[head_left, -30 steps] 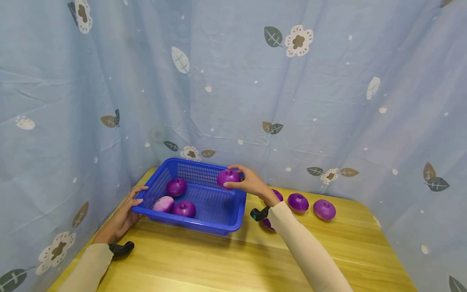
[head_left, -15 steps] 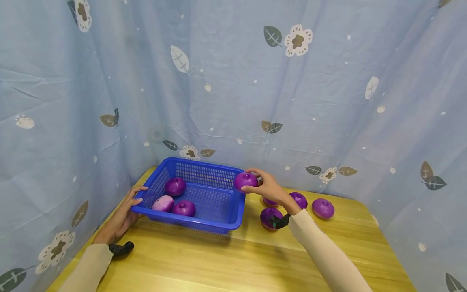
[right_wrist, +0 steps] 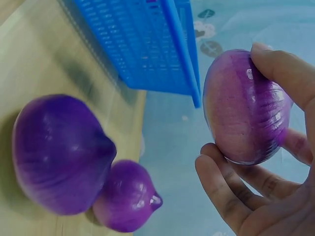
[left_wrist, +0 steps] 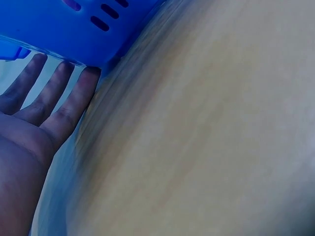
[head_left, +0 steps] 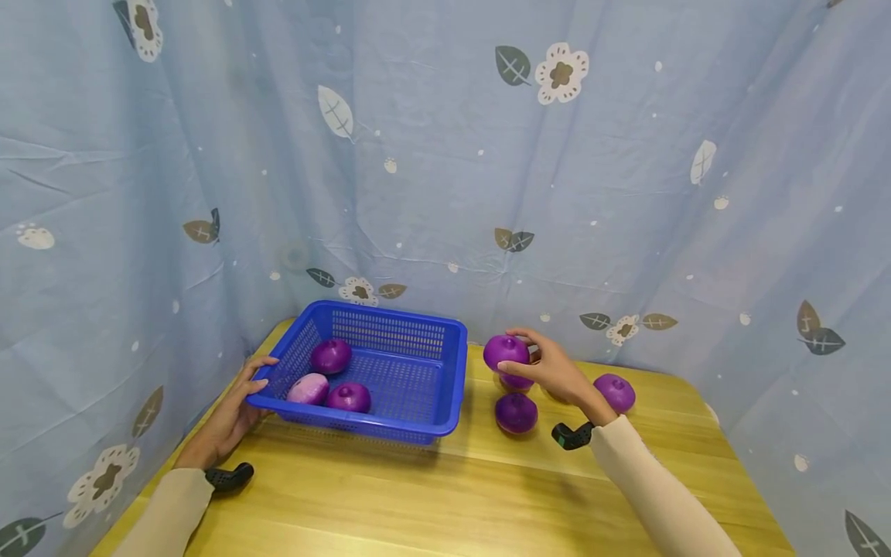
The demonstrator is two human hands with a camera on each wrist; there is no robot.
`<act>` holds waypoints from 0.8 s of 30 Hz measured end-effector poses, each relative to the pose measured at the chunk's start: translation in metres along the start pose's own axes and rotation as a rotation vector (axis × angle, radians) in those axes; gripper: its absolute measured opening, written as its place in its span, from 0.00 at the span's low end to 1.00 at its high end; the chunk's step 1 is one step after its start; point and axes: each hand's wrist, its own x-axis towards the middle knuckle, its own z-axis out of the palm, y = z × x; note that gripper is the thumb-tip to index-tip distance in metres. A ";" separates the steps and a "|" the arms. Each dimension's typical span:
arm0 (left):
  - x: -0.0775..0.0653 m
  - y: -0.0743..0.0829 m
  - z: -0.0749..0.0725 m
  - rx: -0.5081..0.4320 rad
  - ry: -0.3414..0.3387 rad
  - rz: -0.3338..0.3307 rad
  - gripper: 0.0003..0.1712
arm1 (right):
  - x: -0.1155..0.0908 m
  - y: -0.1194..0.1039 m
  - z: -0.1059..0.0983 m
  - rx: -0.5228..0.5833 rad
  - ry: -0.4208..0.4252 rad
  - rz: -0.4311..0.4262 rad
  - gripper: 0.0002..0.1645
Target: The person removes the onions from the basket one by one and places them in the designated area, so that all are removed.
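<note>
My right hand [head_left: 553, 370] grips a purple onion [head_left: 506, 353], thumb on one side and fingers on the other, above the table right of the basket. Its paler underside shows in the right wrist view. At the left, my left hand [head_left: 233, 410] holds the end of the blue plastic basket [head_left: 455, 387], with digits over the rim; in the left wrist view, three fingers [left_wrist: 69, 110] reach its outer wall. Inside the basket lie two purple onions, one at the back [head_left: 331, 356] and one in front [head_left: 349, 398], beside a paler pinkish onion [head_left: 308, 389].
More purple onions lie on the wooden table [head_left: 390, 503]: one in front [head_left: 516, 413], one partly behind the held onion [head_left: 517, 382], and one farther right [head_left: 616, 393]. Another is mostly hidden by my right hand. A blue patterned curtain [head_left: 431, 193] hangs behind the table.
My right hand has carried the onion rightward from over the basket, past its rim, to above the onions on the table. My left hand has stayed at the basket's left end.
</note>
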 end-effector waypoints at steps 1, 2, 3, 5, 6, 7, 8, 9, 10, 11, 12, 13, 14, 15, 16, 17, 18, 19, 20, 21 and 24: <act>0.000 0.000 0.000 0.000 -0.002 0.001 0.24 | -0.001 0.002 -0.002 -0.003 0.002 -0.004 0.43; 0.000 0.000 0.000 0.001 -0.001 0.000 0.24 | -0.003 0.004 -0.003 -0.003 0.003 -0.004 0.43; 0.000 0.000 0.000 0.005 -0.002 -0.002 0.24 | -0.005 0.005 -0.004 0.003 0.004 -0.004 0.43; 0.000 0.000 -0.001 0.011 -0.005 -0.006 0.24 | -0.008 0.009 -0.007 0.008 0.008 -0.006 0.43; 0.000 0.000 -0.001 0.012 -0.006 -0.008 0.24 | -0.010 0.011 -0.008 0.012 0.005 -0.004 0.43; 0.000 0.000 -0.001 0.014 -0.007 -0.009 0.25 | -0.012 0.013 -0.009 0.015 0.006 0.000 0.43; -0.001 0.000 -0.001 0.015 -0.006 -0.009 0.24 | -0.015 0.015 -0.010 0.022 0.007 0.007 0.42; -0.001 0.001 -0.001 0.017 -0.010 -0.006 0.25 | -0.018 0.017 -0.011 0.026 0.010 0.013 0.42; -0.001 0.001 -0.001 0.018 -0.010 -0.005 0.24 | -0.020 0.019 -0.012 0.025 0.012 0.016 0.42; -0.001 0.001 -0.001 0.021 -0.006 -0.004 0.24 | -0.023 0.021 -0.013 0.029 0.017 0.025 0.42; -0.001 0.001 0.000 0.027 -0.003 -0.004 0.24 | -0.025 0.022 -0.014 0.031 0.023 0.034 0.42; -0.001 0.001 0.000 0.031 0.002 -0.004 0.24 | -0.027 0.024 -0.015 0.030 0.033 0.038 0.42; -0.001 0.000 0.000 0.035 0.005 -0.003 0.24 | -0.030 0.026 -0.016 0.027 0.041 0.046 0.43; 0.000 0.000 0.001 0.039 0.009 -0.004 0.25 | -0.032 0.028 -0.017 0.022 0.046 0.046 0.43; 0.000 0.000 0.001 0.042 0.013 -0.007 0.25 | -0.034 0.030 -0.018 0.022 0.050 0.052 0.44; 0.000 0.000 0.001 0.047 0.015 -0.007 0.25 | -0.037 0.032 -0.019 0.030 0.053 0.063 0.44; 0.000 0.000 0.001 0.050 0.014 -0.008 0.25 | -0.039 0.034 -0.020 0.038 0.052 0.070 0.44; 0.000 0.000 0.002 0.050 0.013 -0.007 0.25 | -0.041 0.036 -0.021 0.042 0.048 0.077 0.44; 0.000 0.000 0.002 0.052 0.012 -0.005 0.26 | -0.043 0.038 -0.021 0.039 0.048 0.081 0.43; 0.000 0.000 0.002 0.051 0.011 -0.005 0.26 | -0.045 0.040 -0.022 0.033 0.048 0.080 0.44; -0.001 -0.001 0.001 0.054 0.013 -0.008 0.26 | -0.052 0.047 -0.023 -0.003 0.061 0.077 0.44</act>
